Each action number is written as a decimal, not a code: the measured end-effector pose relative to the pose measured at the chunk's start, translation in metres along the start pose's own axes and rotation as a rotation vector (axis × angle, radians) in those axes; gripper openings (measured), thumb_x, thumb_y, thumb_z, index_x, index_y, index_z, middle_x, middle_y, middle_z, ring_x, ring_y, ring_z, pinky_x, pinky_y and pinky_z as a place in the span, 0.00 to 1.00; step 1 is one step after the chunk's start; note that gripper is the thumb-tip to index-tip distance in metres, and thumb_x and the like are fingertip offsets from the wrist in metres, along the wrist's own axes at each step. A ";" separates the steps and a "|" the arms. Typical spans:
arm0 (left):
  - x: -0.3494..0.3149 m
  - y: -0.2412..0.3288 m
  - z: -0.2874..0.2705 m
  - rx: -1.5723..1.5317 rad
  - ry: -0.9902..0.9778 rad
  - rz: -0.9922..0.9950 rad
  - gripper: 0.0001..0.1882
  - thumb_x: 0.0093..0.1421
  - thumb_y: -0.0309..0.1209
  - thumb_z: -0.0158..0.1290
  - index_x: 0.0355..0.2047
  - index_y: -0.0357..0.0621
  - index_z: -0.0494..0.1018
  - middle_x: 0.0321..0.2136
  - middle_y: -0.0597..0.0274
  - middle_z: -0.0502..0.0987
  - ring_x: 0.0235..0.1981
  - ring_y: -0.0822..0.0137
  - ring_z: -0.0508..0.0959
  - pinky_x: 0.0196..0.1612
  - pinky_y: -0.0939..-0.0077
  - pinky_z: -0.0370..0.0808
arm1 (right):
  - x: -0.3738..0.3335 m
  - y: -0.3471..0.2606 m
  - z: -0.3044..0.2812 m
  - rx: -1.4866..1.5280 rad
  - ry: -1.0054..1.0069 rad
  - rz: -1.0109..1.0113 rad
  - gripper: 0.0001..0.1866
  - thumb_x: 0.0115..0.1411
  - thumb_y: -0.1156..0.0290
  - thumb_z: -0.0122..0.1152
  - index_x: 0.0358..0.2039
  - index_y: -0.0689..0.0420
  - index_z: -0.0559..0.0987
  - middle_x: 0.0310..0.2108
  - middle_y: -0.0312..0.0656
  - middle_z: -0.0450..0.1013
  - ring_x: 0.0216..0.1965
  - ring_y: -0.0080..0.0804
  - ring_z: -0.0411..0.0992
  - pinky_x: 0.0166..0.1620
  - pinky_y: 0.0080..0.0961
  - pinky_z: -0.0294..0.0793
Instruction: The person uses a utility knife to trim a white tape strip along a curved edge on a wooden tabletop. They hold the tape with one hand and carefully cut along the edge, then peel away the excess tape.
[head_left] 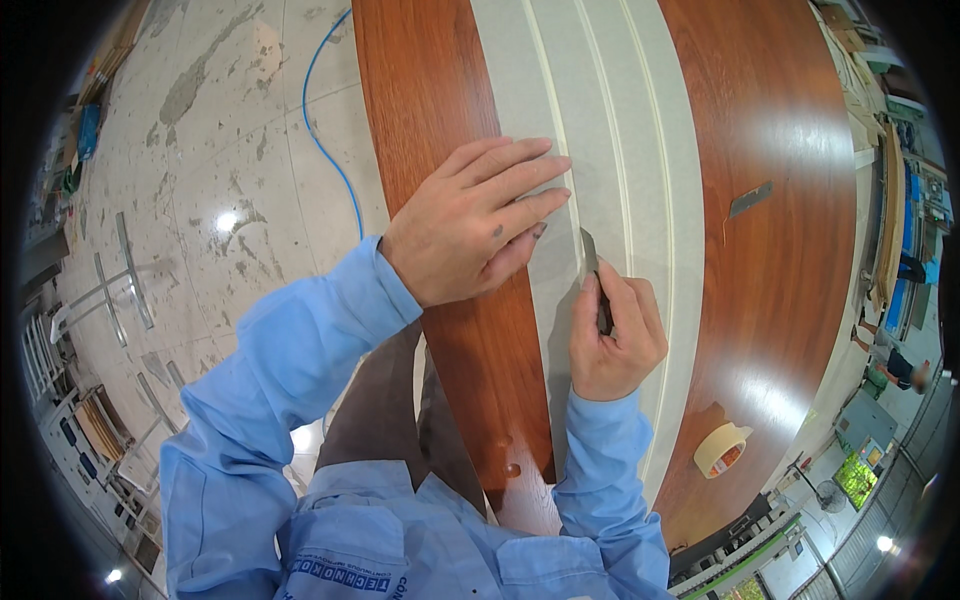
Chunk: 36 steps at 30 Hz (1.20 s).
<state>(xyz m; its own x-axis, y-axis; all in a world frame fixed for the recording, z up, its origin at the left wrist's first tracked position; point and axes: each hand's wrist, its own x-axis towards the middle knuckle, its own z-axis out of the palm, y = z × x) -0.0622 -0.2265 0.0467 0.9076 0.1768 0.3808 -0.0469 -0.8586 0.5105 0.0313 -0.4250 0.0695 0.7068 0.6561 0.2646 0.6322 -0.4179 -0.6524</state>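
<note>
My left hand [478,222] lies with its fingers stretched out across the edge of a red-brown wood-grain board [430,80]. Its fingertips reach a cream raised line [548,75] on the pale grey panel [518,40]. In my right hand [622,335] is a knife [588,245] with a short metal blade and a dark handle. The blade points away from me and lies close beside that cream line, just right of my left fingertips; whether it touches the line I cannot tell. Most of the handle is hidden by my fingers.
Right of the panel, a second wood-grain surface [770,100] bears a flat metal blade [750,198] and a roll of cream tape [722,450]. A blue hose [318,135] runs over the stained tile floor [230,150] at left. Another person [893,362] is far right.
</note>
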 end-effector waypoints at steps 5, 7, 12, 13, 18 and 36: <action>0.000 0.000 0.000 -0.002 0.002 0.000 0.22 0.57 0.24 0.63 0.54 0.40 0.80 0.62 0.56 0.76 0.68 0.54 0.71 0.69 0.54 0.69 | -0.002 -0.001 -0.001 0.000 -0.004 0.029 0.14 0.59 0.86 0.68 0.46 0.65 0.86 0.29 0.43 0.76 0.25 0.27 0.73 0.28 0.23 0.71; 0.000 0.000 0.001 -0.003 0.004 0.000 0.22 0.57 0.24 0.63 0.54 0.40 0.81 0.62 0.56 0.76 0.68 0.54 0.71 0.69 0.54 0.69 | -0.002 -0.001 -0.002 -0.002 -0.004 0.023 0.14 0.59 0.86 0.69 0.46 0.65 0.86 0.29 0.43 0.76 0.25 0.27 0.73 0.28 0.23 0.71; 0.000 -0.001 0.001 -0.005 0.011 0.004 0.22 0.57 0.24 0.62 0.54 0.40 0.81 0.62 0.56 0.76 0.68 0.54 0.71 0.69 0.55 0.69 | -0.004 -0.001 -0.004 -0.019 -0.017 0.001 0.15 0.58 0.87 0.69 0.47 0.65 0.86 0.30 0.43 0.76 0.24 0.28 0.74 0.26 0.26 0.71; 0.000 -0.001 0.001 -0.008 0.011 0.003 0.22 0.57 0.24 0.62 0.54 0.40 0.81 0.62 0.56 0.76 0.68 0.54 0.71 0.69 0.55 0.69 | -0.005 -0.002 -0.005 -0.019 -0.021 0.006 0.15 0.58 0.87 0.69 0.47 0.65 0.86 0.30 0.43 0.76 0.24 0.29 0.74 0.26 0.26 0.72; -0.001 -0.001 0.001 -0.014 0.012 -0.005 0.21 0.57 0.24 0.62 0.53 0.40 0.81 0.62 0.56 0.76 0.68 0.54 0.71 0.69 0.55 0.69 | -0.008 -0.001 -0.007 -0.008 -0.018 0.013 0.15 0.58 0.87 0.69 0.47 0.65 0.86 0.30 0.44 0.77 0.24 0.29 0.74 0.26 0.26 0.72; -0.001 0.000 0.002 -0.038 0.051 -0.030 0.20 0.57 0.20 0.62 0.51 0.43 0.82 0.62 0.58 0.77 0.67 0.54 0.74 0.68 0.54 0.71 | -0.012 -0.003 -0.008 0.005 -0.009 0.051 0.14 0.59 0.85 0.68 0.46 0.65 0.86 0.29 0.43 0.77 0.25 0.26 0.73 0.28 0.23 0.70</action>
<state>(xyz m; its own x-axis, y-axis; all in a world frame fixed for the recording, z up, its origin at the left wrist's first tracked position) -0.0620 -0.2274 0.0442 0.8866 0.2269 0.4031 -0.0369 -0.8339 0.5506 0.0235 -0.4364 0.0741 0.7349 0.6399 0.2245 0.5940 -0.4477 -0.6684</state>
